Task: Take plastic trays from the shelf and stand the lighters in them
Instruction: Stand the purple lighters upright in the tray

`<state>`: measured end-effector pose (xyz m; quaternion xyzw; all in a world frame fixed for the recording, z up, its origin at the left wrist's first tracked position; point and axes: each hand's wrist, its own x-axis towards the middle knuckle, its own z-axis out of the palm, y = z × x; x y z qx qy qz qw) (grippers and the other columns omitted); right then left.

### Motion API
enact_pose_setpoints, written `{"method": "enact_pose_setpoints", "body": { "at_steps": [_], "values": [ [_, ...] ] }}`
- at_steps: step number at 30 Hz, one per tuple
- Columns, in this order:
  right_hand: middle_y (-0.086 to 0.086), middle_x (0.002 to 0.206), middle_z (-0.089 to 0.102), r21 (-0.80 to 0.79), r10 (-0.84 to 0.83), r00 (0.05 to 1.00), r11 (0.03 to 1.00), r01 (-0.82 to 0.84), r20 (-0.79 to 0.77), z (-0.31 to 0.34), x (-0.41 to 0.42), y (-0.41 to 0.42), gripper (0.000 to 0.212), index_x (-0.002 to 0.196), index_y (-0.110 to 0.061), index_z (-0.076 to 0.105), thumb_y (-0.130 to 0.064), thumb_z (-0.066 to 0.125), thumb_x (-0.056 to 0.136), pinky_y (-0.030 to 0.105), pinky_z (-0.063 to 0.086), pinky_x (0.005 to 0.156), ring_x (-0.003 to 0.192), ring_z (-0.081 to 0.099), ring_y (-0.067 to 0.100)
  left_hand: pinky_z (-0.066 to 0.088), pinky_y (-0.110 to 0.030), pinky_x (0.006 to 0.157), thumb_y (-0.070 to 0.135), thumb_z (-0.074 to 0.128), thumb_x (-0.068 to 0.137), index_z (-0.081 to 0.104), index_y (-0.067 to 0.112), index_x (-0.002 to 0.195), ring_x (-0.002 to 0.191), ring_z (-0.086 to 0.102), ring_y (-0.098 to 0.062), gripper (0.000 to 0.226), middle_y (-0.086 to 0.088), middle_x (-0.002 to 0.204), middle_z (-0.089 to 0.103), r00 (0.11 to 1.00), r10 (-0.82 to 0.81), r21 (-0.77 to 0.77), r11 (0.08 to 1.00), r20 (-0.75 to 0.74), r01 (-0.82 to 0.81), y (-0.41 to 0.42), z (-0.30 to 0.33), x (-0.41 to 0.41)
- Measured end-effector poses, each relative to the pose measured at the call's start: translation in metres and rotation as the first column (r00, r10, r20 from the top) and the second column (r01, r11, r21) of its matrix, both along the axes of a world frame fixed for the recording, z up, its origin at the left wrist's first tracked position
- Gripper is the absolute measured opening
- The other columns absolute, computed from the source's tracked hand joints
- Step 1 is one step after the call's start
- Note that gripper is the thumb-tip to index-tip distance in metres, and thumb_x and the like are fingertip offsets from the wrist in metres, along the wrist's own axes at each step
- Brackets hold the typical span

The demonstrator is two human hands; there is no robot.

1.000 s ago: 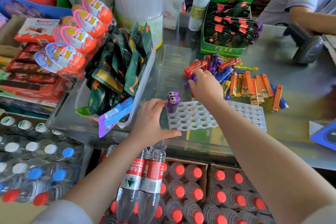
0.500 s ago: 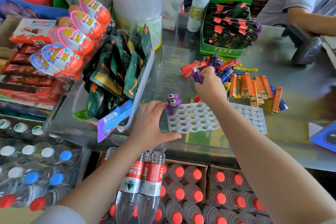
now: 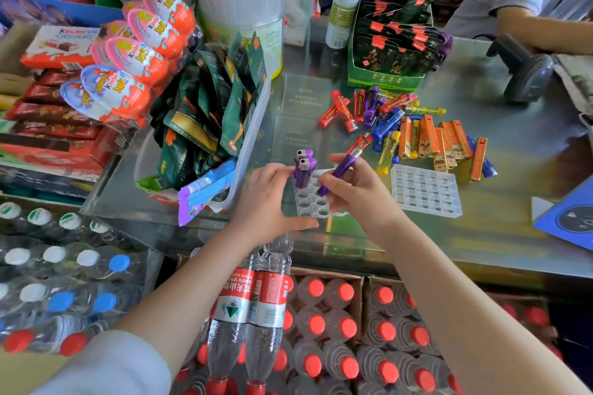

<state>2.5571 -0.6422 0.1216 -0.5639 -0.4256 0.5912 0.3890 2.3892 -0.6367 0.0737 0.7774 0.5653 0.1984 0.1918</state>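
A white plastic tray (image 3: pixel 308 202) with round holes lies on the glass counter. Two purple lighters (image 3: pixel 303 168) stand upright in its far left corner. My left hand (image 3: pixel 266 202) rests on the tray's left edge, thumb along its front, fingers by the standing lighters. My right hand (image 3: pixel 354 191) hovers over the tray, holding a third purple lighter (image 3: pixel 341 170) tilted, metal head pointing up and right. A second white tray (image 3: pixel 425 191) with square slots lies to the right. A loose pile of red, purple, blue, yellow and orange lighters (image 3: pixel 407 128) lies beyond both trays.
A clear bin of green snack packets (image 3: pixel 218 112) stands left of the tray. A green display box (image 3: pixel 390 45) sits behind the lighter pile. A barcode scanner (image 3: pixel 526 70) and another person's arm (image 3: pixel 545 29) are at far right. Bottled water (image 3: pixel 253 314) fills the space below the counter.
My right hand reached into the loose pile, picked up a purple lighter and brought it back over the round-hole tray. My left hand stayed on the tray's left edge.
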Motion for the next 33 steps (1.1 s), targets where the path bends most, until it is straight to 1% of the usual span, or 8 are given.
{"method": "enact_pose_setpoints", "body": {
  "at_steps": [2,6,11,17,21,26,29,33],
  "values": [
    [0.005,0.079,0.064,0.069,-0.006,0.999,0.998,0.003,0.04,-0.003,-0.006,-0.003,0.02,0.104,-0.007,0.049,0.001,0.056,0.087,0.017,0.049,0.05,0.054,0.063,0.006,0.031,-0.034,0.095,0.078,0.049,0.045,0.045,0.014,0.126,0.114,0.041,-0.025,0.104,-0.004,0.123,0.046,0.999,-0.04,-0.025,0.999,-0.02,0.039,0.0,0.001,-0.002],
    [0.0,0.07,0.067,0.214,-0.019,0.949,0.975,-0.052,0.316,-0.01,-0.015,-0.004,0.008,0.088,-0.006,0.059,-0.001,0.061,0.082,0.015,0.049,0.053,0.052,0.059,-0.004,0.031,-0.032,0.096,0.074,0.049,0.05,0.047,0.011,0.125,0.114,0.042,-0.025,0.098,-0.006,0.122,0.047,0.999,-0.052,-0.015,0.999,0.013,0.052,-0.002,0.0,-0.006],
    [-0.008,0.067,0.064,0.298,0.013,0.851,0.934,-0.198,0.525,-0.009,-0.014,-0.003,0.014,0.079,-0.021,0.059,-0.009,0.067,0.08,0.014,0.047,0.057,0.053,0.058,-0.009,0.034,-0.034,0.096,0.065,0.063,0.054,0.048,0.011,0.124,0.113,0.043,-0.026,0.09,-0.006,0.122,0.048,0.999,-0.042,-0.004,0.999,0.032,0.042,-0.003,-0.001,-0.005],
    [0.009,0.081,0.072,0.422,-0.049,0.778,0.861,-0.285,0.626,-0.016,-0.014,-0.006,0.023,0.091,0.001,0.059,-0.009,0.072,0.075,0.032,0.053,0.068,0.072,0.068,0.021,0.03,-0.03,0.096,0.054,0.078,0.055,0.047,0.011,0.125,0.115,0.041,-0.024,0.087,-0.005,0.122,0.048,0.998,-0.048,-0.016,0.999,0.052,0.048,-0.002,0.0,-0.005],
    [0.008,0.082,0.071,0.47,-0.063,0.748,0.812,-0.346,0.66,-0.02,-0.016,-0.007,0.018,0.088,-0.001,0.059,-0.009,0.071,0.077,0.033,0.053,0.065,0.072,0.067,0.021,0.029,-0.028,0.095,0.052,0.077,0.057,0.046,0.013,0.126,0.115,0.039,-0.021,0.086,-0.003,0.124,0.046,0.997,-0.051,-0.033,0.998,0.05,0.053,-0.002,0.001,-0.006],
    [0.0,0.072,0.054,0.442,-0.019,0.716,0.798,-0.409,0.697,-0.024,-0.007,0.002,0.015,0.082,0.0,0.065,-0.013,0.071,0.076,0.017,0.037,0.057,0.06,0.048,0.014,0.027,-0.026,0.095,0.053,0.077,0.057,0.046,0.013,0.126,0.116,0.039,-0.021,0.085,-0.003,0.124,0.046,0.997,-0.056,-0.033,0.998,0.061,0.058,-0.002,-0.001,-0.007],
    [-0.002,0.069,0.05,0.422,0.005,0.682,0.782,-0.458,0.731,-0.025,-0.005,0.005,0.017,0.083,0.0,0.066,-0.015,0.072,0.076,0.022,0.036,0.055,0.059,0.045,0.017,0.028,-0.027,0.095,0.053,0.077,0.057,0.047,0.013,0.127,0.115,0.04,-0.021,0.086,-0.003,0.124,0.047,0.997,-0.055,-0.034,0.998,0.06,0.058,-0.002,0.0,-0.007],
    [-0.005,0.072,0.051,0.417,-0.004,0.649,0.769,-0.485,0.761,-0.024,-0.012,0.006,0.016,0.085,0.0,0.065,-0.013,0.071,0.078,0.01,0.031,0.052,0.056,0.036,-0.004,0.031,-0.031,0.095,0.051,0.078,0.057,0.047,0.012,0.124,0.113,0.041,-0.024,0.084,-0.005,0.121,0.048,0.998,-0.04,-0.035,0.998,0.057,0.043,-0.001,0.002,-0.006]
  ]
}}
